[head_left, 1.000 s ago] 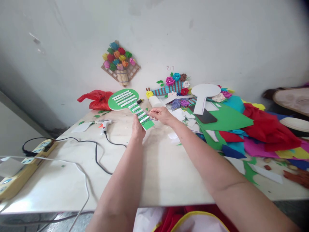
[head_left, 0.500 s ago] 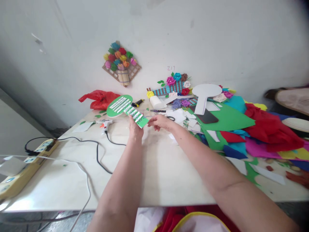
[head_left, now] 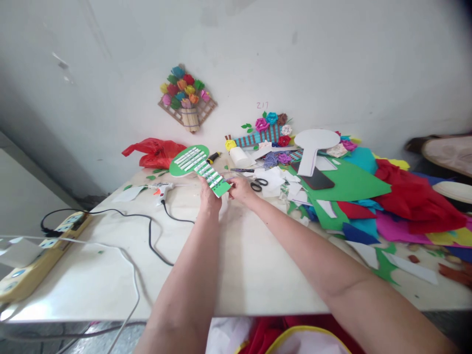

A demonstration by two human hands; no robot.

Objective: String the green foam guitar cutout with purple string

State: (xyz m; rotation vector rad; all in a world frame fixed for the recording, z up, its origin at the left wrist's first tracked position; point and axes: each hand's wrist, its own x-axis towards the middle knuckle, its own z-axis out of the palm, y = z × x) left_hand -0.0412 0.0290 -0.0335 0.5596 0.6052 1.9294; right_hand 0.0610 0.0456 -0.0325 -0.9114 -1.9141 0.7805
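Observation:
My left hand (head_left: 208,195) grips the handle of a green paddle-shaped card (head_left: 191,161) that has white paper strips glued across it, and holds it tilted above the table. My right hand (head_left: 240,188) is closed at the lower end of the handle, its fingers pinching the edge of the card. Black scissors (head_left: 259,184) lie just right of that hand. A white glue gun (head_left: 161,189) rests on the table to the left of my left hand.
Piles of coloured paper (head_left: 372,196) cover the right of the table (head_left: 239,265). A white paddle cutout (head_left: 313,142), a roll (head_left: 239,156) and paper flowers (head_left: 271,130) sit at the back. A red bag (head_left: 155,151), black cable (head_left: 149,236) and power strip (head_left: 40,255) lie left.
The green card dropped and tilted flatter, then came slightly right. My right hand left its handle, moved out over the table, and is back pinching the lower end.

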